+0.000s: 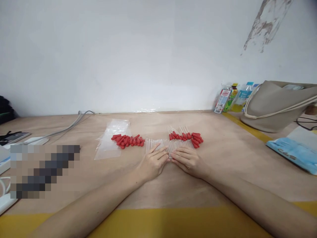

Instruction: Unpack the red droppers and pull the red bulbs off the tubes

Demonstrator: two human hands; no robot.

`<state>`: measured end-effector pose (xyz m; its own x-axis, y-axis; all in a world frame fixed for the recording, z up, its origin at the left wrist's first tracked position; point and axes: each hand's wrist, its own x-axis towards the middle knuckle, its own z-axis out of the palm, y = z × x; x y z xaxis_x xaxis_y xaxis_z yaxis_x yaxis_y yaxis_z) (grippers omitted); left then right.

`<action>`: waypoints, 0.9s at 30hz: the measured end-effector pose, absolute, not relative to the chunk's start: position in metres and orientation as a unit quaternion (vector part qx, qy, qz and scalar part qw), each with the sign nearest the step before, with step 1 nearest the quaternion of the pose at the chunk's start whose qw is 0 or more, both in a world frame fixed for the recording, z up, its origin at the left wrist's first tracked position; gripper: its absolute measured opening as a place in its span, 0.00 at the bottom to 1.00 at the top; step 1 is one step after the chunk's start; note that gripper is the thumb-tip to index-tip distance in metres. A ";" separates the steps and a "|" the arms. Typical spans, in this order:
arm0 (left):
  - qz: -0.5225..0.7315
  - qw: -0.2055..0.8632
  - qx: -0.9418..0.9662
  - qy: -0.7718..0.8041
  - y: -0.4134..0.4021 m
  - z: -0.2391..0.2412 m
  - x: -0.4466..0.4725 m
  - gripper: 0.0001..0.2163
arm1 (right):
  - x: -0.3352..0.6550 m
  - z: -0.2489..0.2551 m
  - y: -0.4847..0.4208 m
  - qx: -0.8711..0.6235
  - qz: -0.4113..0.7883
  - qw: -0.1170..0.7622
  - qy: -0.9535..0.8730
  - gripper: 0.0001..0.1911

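My left hand (155, 159) and my right hand (187, 158) meet at the middle of the table, fingers curled and close together. Between the fingertips shows a bit of clear glass tube on the left side and a speck of red on the right; most of both is hidden. Just beyond the hands lies a row of clear glass dropper tubes (156, 142), partly covered by my fingers. Left of the row is a pile of red rubber bulbs (127, 141). Behind it on the right lie several droppers (180, 135) with red bulbs and thin tubes pointing away, beside more loose red bulbs (196, 139).
Clear plastic bags (109, 142) lie under and beside the left pile. A grey bag (269, 105), drink bottles (241, 97) and a blue tissue pack (292, 153) are at the right. A grey cable (66, 126) and a white power strip (37, 141) are at the left.
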<state>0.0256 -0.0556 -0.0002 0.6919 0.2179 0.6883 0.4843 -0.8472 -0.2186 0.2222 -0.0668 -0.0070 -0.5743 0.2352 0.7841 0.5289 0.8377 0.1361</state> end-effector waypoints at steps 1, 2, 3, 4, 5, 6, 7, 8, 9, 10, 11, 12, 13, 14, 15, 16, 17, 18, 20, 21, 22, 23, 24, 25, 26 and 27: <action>-0.337 0.192 -0.901 -0.195 -0.056 0.000 0.025 0.06 | 0.222 -0.006 -0.068 -0.219 -0.187 0.406 -0.867 0.10; -0.335 0.187 -0.903 -0.194 -0.056 0.000 0.025 0.06 | 0.223 -0.006 -0.068 -0.218 -0.193 0.407 -0.866 0.10; -0.334 0.183 -0.904 -0.194 -0.057 0.000 0.025 0.06 | 0.223 -0.006 -0.069 -0.214 -0.198 0.409 -0.865 0.10; -0.332 0.178 -0.906 -0.193 -0.057 0.000 0.025 0.06 | 0.223 -0.006 -0.069 -0.209 -0.203 0.410 -0.864 0.10; -0.330 0.173 -0.908 -0.193 -0.057 0.001 0.024 0.06 | 0.224 -0.006 -0.070 -0.205 -0.208 0.410 -0.864 0.10; -0.329 0.168 -0.909 -0.193 -0.058 0.001 0.024 0.06 | 0.224 -0.006 -0.070 -0.200 -0.211 0.409 -0.865 0.11; -0.328 0.164 -0.910 -0.193 -0.058 0.001 0.024 0.06 | 0.224 -0.006 -0.070 -0.197 -0.216 0.408 -0.865 0.11; -0.328 0.160 -0.911 -0.193 -0.059 0.001 0.023 0.06 | 0.225 -0.006 -0.071 -0.196 -0.220 0.406 -0.865 0.11; -0.328 0.156 -0.912 -0.193 -0.059 0.001 0.023 0.06 | 0.226 -0.006 -0.071 -0.196 -0.225 0.404 -0.865 0.12; -0.329 0.152 -0.912 -0.192 -0.059 0.001 0.022 0.06 | 0.226 -0.006 -0.071 -0.196 -0.230 0.401 -0.865 0.12; -0.331 0.148 -0.912 -0.192 -0.059 0.001 0.022 0.06 | 0.227 -0.006 -0.072 -0.195 -0.235 0.397 -0.866 0.12; -0.333 0.145 -0.912 -0.191 -0.060 0.001 0.022 0.06 | 0.229 -0.007 -0.072 -0.193 -0.239 0.393 -0.867 0.13; -0.336 0.142 -0.912 -0.189 -0.060 0.001 0.021 0.06 | 0.230 -0.007 -0.072 -0.191 -0.242 0.390 -0.868 0.13; -0.338 0.141 -0.911 -0.188 -0.060 0.001 0.021 0.06 | 0.231 -0.007 -0.073 -0.187 -0.245 0.387 -0.869 0.13; -0.339 0.139 -0.911 -0.187 -0.060 0.001 0.021 0.06 | 0.232 -0.007 -0.073 -0.183 -0.247 0.385 -0.870 0.13; -0.340 0.139 -0.911 -0.186 -0.059 0.001 0.021 0.06 | 0.233 -0.007 -0.073 -0.179 -0.248 0.384 -0.871 0.13; -0.340 0.137 -0.912 -0.186 -0.059 0.001 0.021 0.06 | 0.234 -0.007 -0.074 -0.176 -0.249 0.384 -0.872 0.13; -0.341 0.136 -0.911 -0.186 -0.059 0.001 0.020 0.06 | 0.235 -0.007 -0.074 -0.173 -0.250 0.384 -0.872 0.13; -0.345 0.134 -0.910 -0.185 -0.059 0.001 0.020 0.06 | 0.236 -0.007 -0.074 -0.170 -0.251 0.384 -0.872 0.13; -0.348 0.134 -0.909 -0.184 -0.059 0.001 0.020 0.06 | 0.237 -0.006 -0.075 -0.168 -0.252 0.384 -0.872 0.13; -0.349 0.136 -0.909 -0.183 -0.059 0.001 0.020 0.06 | 0.237 -0.006 -0.075 -0.168 -0.254 0.384 -0.871 0.13; -0.350 0.138 -0.909 -0.181 -0.059 0.001 0.020 0.05 | 0.238 -0.005 -0.075 -0.167 -0.257 0.384 -0.871 0.13; -0.350 0.139 -0.908 -0.181 -0.059 0.001 0.020 0.05 | 0.238 -0.005 -0.075 -0.165 -0.259 0.383 -0.871 0.13; -0.351 0.140 -0.908 -0.181 -0.059 0.001 0.020 0.05 | 0.239 -0.004 -0.075 -0.165 -0.261 0.381 -0.871 0.13; -0.353 0.139 -0.907 -0.181 -0.060 0.001 0.020 0.05 | 0.239 -0.004 -0.075 -0.165 -0.262 0.380 -0.872 0.13; -0.355 0.136 -0.907 -0.182 -0.060 0.001 0.021 0.06 | 0.240 -0.003 -0.075 -0.165 -0.263 0.379 -0.872 0.13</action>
